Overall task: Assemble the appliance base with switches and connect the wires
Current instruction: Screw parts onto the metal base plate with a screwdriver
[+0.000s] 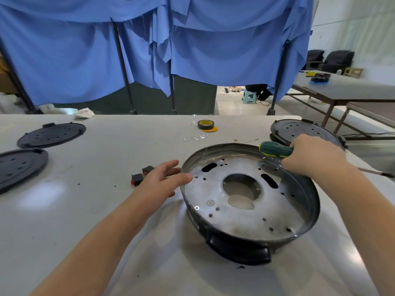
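Note:
The round metal appliance base [233, 212] lies on the white table, its inside facing up, with a large centre hole, slots, small holes and a black handle at the near edge. My left hand [164, 178] rests open against the base's left rim, fingers spread. Just left of that hand lie two small red-and-black switches [141, 174]. My right hand [316, 154] is over the base's far right rim, shut on a green-and-yellow screwdriver [275, 148]; its metal shaft sticks out to the right. A thin wire [245, 141] lies beyond the base.
Two black round covers [51, 134] [19, 165] lie at the left, and a stack of the same covers [299, 130] sits behind my right hand. A roll of yellow-and-black tape [206, 124] lies farther back. Blue curtains hang behind the table; another table stands at the right.

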A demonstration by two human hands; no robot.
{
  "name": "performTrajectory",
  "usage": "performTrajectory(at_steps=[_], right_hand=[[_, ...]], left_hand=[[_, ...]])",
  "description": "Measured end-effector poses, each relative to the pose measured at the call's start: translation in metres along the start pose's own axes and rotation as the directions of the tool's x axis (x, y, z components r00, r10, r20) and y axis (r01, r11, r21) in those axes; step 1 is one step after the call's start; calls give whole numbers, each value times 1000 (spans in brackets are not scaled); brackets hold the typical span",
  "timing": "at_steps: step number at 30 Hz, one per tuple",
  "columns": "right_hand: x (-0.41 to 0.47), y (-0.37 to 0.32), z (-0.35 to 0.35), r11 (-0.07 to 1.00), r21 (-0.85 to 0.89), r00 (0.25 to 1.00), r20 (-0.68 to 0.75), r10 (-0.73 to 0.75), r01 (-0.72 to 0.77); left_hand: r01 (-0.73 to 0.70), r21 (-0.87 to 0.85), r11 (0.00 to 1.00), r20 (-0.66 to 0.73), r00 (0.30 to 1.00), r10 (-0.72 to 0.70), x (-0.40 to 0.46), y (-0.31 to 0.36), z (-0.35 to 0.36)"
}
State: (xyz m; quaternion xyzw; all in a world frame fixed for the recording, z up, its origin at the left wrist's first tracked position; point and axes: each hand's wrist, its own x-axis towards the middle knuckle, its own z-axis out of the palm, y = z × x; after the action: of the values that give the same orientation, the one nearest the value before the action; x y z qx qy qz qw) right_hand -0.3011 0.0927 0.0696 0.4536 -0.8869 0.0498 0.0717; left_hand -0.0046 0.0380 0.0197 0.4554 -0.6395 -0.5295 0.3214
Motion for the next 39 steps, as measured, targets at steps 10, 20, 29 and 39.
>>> performTrajectory(at_steps=[10,20,29,39], right_hand=[[-3,-9,2,1000,27,1000,12,-8,8],[8,-4,6,965,248,980,155,-125,83],[4,-5,-1,909,406,965,184,-186,98],[6,-9,9,947,317,960,243,-141,59]], left_hand=[[12,82,997,80,997,-19,-5,-2,3],[18,26,999,-28,999,-18,2,-3,-7],[-146,-127,981,-313,944,100,5,-6,-7],[-90,-143,986,-134,988,71,6,-4,-13]])
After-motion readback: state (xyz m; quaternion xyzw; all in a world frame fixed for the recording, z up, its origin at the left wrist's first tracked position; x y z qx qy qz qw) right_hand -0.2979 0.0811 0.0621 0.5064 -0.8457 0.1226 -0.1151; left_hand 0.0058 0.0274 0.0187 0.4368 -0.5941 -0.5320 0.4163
